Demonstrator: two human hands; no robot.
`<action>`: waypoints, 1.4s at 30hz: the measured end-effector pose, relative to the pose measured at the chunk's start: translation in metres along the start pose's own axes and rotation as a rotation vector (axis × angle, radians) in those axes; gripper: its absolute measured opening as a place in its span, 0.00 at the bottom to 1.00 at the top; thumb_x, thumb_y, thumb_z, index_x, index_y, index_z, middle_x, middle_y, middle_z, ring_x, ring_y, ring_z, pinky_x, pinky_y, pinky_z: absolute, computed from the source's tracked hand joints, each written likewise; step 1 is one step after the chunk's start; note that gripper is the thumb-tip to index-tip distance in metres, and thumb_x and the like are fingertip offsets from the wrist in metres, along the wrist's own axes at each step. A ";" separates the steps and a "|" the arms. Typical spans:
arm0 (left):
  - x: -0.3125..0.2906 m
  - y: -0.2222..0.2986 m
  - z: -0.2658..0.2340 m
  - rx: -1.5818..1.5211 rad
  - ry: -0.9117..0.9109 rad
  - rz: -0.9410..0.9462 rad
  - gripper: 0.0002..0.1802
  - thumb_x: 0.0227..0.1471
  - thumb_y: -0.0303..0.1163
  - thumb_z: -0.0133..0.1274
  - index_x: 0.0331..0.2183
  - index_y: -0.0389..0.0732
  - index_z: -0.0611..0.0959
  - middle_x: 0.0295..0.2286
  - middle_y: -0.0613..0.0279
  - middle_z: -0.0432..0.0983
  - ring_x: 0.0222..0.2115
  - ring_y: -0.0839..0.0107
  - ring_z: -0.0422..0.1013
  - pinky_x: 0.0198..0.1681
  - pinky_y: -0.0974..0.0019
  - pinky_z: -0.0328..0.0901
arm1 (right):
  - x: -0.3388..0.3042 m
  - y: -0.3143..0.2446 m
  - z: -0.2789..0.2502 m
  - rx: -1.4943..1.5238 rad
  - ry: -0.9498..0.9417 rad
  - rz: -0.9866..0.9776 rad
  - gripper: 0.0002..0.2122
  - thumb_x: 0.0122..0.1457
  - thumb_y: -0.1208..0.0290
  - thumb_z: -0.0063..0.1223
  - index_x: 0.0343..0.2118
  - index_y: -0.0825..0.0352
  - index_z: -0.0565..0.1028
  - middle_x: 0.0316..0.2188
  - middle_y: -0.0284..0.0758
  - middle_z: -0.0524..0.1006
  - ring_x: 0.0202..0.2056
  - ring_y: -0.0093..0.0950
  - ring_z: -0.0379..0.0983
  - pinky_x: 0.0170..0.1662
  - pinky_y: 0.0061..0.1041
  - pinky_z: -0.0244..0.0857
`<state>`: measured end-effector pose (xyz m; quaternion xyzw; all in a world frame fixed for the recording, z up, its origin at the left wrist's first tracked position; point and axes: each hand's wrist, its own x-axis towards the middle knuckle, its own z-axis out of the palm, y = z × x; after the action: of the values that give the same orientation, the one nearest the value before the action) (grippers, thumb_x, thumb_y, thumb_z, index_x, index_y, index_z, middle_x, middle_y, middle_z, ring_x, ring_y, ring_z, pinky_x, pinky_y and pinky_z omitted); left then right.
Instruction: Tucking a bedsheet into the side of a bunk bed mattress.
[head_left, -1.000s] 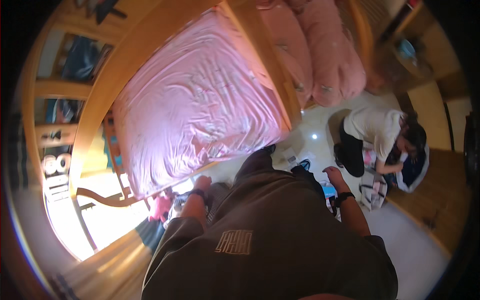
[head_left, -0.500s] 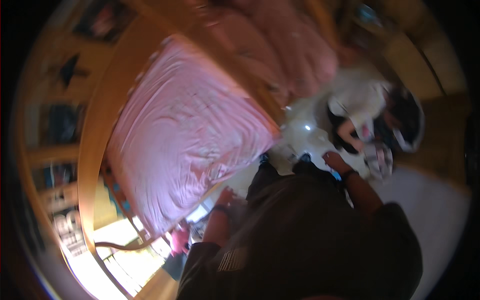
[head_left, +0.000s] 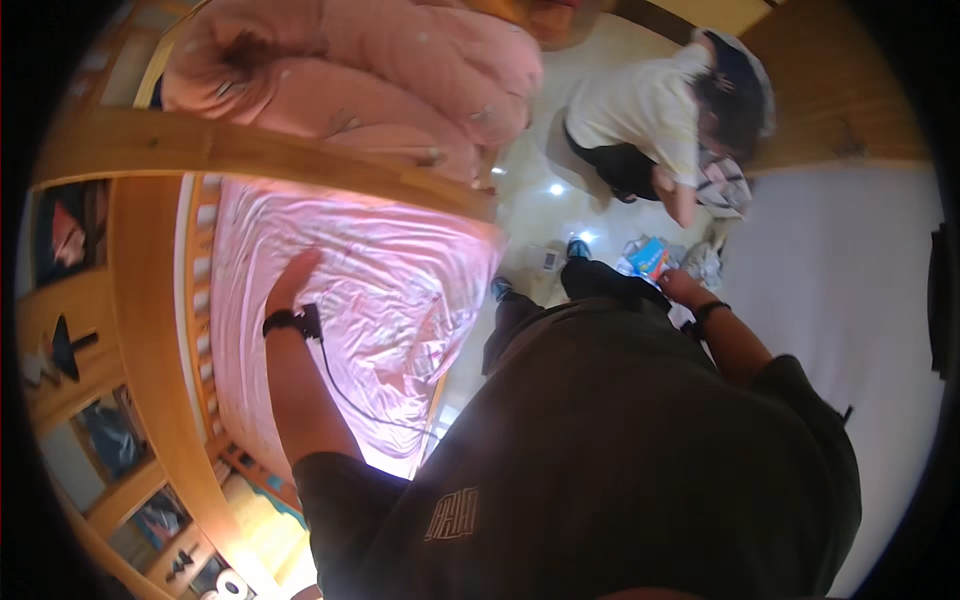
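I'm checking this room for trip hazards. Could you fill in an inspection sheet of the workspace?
Surface: pink sheet on the bed, widely wrinkled.
Job's things: the sheet, under the left hand; a blue packet near the right hand.
Clutter: a pale crumpled bag beside the packet, down by the floor.
Hands: left hand over the sheet, contact unclear; right hand close to the packet, grip unclear.
Cables: one thin dark cable, from the left wristband toward the shirt.
Surroundings: wooden bed frame, bunched pink quilt, crouching person in a white top.
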<state>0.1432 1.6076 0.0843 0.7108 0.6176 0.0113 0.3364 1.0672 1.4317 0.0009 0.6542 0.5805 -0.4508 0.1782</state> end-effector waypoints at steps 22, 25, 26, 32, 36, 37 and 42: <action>-0.197 0.178 0.165 -0.205 0.123 -0.808 0.56 0.58 0.49 0.55 0.69 0.31 0.41 0.49 0.33 0.76 0.52 0.42 0.73 0.57 0.51 0.67 | 0.133 -0.057 0.015 0.402 -0.334 0.006 0.17 0.65 0.53 0.47 0.47 0.62 0.73 0.36 0.38 0.80 0.32 0.32 0.77 0.34 0.34 0.70; -0.254 0.095 0.163 -0.039 0.191 -0.767 0.58 0.57 0.47 0.55 0.67 0.26 0.38 0.41 0.29 0.78 0.43 0.37 0.76 0.49 0.47 0.71 | 0.125 -0.082 0.034 0.525 -0.321 0.011 0.15 0.64 0.58 0.49 0.47 0.62 0.75 0.35 0.39 0.80 0.28 0.29 0.75 0.26 0.31 0.67; -0.316 0.061 0.156 0.081 0.215 -0.793 0.59 0.56 0.46 0.55 0.66 0.24 0.36 0.37 0.27 0.79 0.40 0.35 0.77 0.45 0.45 0.73 | 0.118 -0.117 0.050 0.526 -0.390 -0.017 0.15 0.64 0.59 0.49 0.48 0.62 0.75 0.35 0.38 0.80 0.28 0.30 0.75 0.26 0.31 0.68; -0.306 0.043 0.175 -0.670 0.424 -1.025 0.45 0.59 0.53 0.53 0.64 0.32 0.58 0.36 0.47 0.82 0.33 0.53 0.80 0.43 0.45 0.73 | 0.082 -0.037 0.111 0.335 -0.312 -0.074 0.15 0.66 0.59 0.51 0.47 0.65 0.75 0.35 0.38 0.81 0.32 0.33 0.79 0.32 0.36 0.72; -0.306 0.032 0.225 -1.342 0.256 -0.608 0.30 0.60 0.49 0.53 0.54 0.35 0.76 0.37 0.55 0.82 0.36 0.60 0.79 0.41 0.49 0.72 | 0.036 -0.023 0.117 -0.108 -0.234 -0.405 0.15 0.67 0.58 0.48 0.47 0.65 0.75 0.35 0.38 0.81 0.33 0.33 0.79 0.33 0.35 0.72; -0.321 0.019 0.245 -0.858 0.356 -0.501 0.25 0.59 0.48 0.54 0.48 0.36 0.79 0.37 0.53 0.83 0.37 0.59 0.79 0.43 0.49 0.72 | 0.028 -0.040 0.119 -0.112 -0.251 -0.395 0.16 0.67 0.58 0.48 0.47 0.65 0.75 0.35 0.38 0.81 0.33 0.33 0.79 0.33 0.34 0.72; -0.400 -0.021 0.403 -0.244 0.552 -0.607 0.27 0.55 0.54 0.53 0.27 0.38 0.87 0.33 0.44 0.83 0.38 0.49 0.80 0.42 0.49 0.73 | 0.005 -0.097 0.096 -0.130 -0.224 -0.493 0.16 0.67 0.57 0.47 0.47 0.65 0.75 0.36 0.38 0.81 0.33 0.33 0.79 0.34 0.34 0.72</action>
<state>0.2040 1.0669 -0.0782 0.4221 0.8598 0.1744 0.2283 0.9410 1.3871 -0.0256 0.4265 0.7264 -0.5120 0.1680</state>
